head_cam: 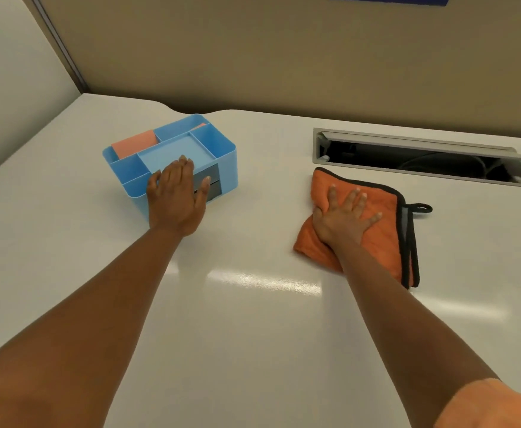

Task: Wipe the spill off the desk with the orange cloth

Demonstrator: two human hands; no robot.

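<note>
Desk (253, 350): a broad, glossy off-white surface filling most of the head view, backed by a tan partition wall (283, 57); pale streaks of reflected light are seen across its near middle, and no spill can be made out on it. Cable hatch (422, 159): a long grey-framed slot set into the desk at far right, its lid propped open, dark cables visible inside. Blue organiser (222, 156): a plastic desk tidy of several compartments, placed at far left of centre, with a salmon-coloured pad (134, 143) held in its rear left compartment and two grey drawer fronts shown on its near face. Orange cloth (382, 230): folded, edged in black with a small black hanging loop at its right side, laid flat on the desk just in front of the hatch and well to the right of the organiser. Right hand (344, 219): pressed palm-down on the cloth's left half, fingers spread wide, the fabric bunched slightly under the thumb. Left hand (177, 200): held open with fingers together against the organiser's near side — the thumb is set apart to the right, beside the drawer fronts; nothing is gripped. Orange sleeve (493, 406): a scrap of it is seen at the bottom right corner.
</note>
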